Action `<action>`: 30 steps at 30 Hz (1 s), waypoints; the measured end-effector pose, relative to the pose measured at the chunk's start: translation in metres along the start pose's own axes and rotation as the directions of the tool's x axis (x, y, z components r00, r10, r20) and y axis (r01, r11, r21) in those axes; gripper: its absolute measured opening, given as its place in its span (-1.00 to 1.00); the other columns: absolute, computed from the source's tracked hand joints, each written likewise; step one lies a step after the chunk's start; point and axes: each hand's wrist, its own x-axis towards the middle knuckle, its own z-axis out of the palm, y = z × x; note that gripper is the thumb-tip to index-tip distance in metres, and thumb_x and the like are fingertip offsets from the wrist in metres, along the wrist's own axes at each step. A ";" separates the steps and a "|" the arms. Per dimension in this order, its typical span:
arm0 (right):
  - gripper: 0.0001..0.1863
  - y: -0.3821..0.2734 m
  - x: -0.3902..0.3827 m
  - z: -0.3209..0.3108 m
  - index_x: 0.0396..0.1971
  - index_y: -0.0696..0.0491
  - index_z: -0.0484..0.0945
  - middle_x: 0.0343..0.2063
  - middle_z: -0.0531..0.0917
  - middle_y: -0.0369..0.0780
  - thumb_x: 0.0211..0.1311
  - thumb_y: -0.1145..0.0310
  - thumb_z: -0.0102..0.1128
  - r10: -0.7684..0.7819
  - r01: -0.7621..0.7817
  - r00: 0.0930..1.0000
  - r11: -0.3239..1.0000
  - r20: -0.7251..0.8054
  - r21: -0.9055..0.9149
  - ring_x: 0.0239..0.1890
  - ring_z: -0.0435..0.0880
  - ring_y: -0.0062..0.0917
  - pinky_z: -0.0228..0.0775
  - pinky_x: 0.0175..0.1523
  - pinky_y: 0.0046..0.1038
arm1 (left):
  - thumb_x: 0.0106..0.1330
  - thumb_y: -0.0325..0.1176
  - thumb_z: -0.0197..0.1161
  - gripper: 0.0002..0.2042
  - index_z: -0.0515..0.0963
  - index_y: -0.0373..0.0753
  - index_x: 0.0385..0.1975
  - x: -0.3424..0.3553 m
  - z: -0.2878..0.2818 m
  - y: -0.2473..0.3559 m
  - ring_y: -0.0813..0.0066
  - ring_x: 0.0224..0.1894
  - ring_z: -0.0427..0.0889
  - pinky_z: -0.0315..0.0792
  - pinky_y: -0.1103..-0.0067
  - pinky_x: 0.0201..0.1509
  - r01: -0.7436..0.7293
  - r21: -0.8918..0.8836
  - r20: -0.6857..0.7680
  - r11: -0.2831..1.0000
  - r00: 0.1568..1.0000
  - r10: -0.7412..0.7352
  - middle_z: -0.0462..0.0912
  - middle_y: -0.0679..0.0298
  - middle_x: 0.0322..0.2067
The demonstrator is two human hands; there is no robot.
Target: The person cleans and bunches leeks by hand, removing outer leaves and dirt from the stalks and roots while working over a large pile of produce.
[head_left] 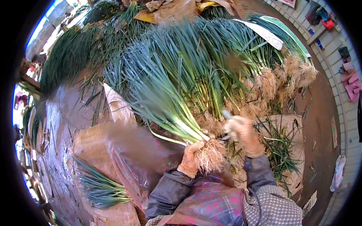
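Gloves cover both hands. Left hand (190, 160) is closed around a bunch of green onions (166, 101) just above its roots (208, 154), which hang in a pale tangle touching the glove on its right side. Green leaves of the bunch fan up and away to the left of the hands, blurred in places. Right hand (243, 135) is curled shut around a small tool (227, 114); only a short pale tip shows above the fist, and whether it is a blade cannot be told. Right hand sits just beside the roots, slightly higher than the left hand.

Beyond both hands lies a large heap of green onions (226, 60), roots toward the right, leaves toward the upper left. Under and to the right of the right hand: brown sacking (290, 124) with scattered leaf scraps (281, 150). Left of the left hand, well apart, a smaller bundle (100, 188) lies on another sack. A patterned apron (211, 205) covers the lap below the hands.
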 end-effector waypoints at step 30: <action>-0.62 0.048 -0.025 0.001 -0.28 0.10 0.60 -0.66 0.56 -0.33 0.28 0.04 0.13 0.280 -0.277 0.960 0.946 -0.005 -0.170 -0.66 0.52 -0.71 0.42 -0.58 -0.58 | 0.12 -0.53 0.10 -0.59 0.38 -0.35 0.04 -0.019 -0.021 -0.010 0.25 -0.04 0.55 0.43 0.35 0.14 0.059 0.097 -0.009 0.994 0.998 -0.058 0.55 0.07 -0.12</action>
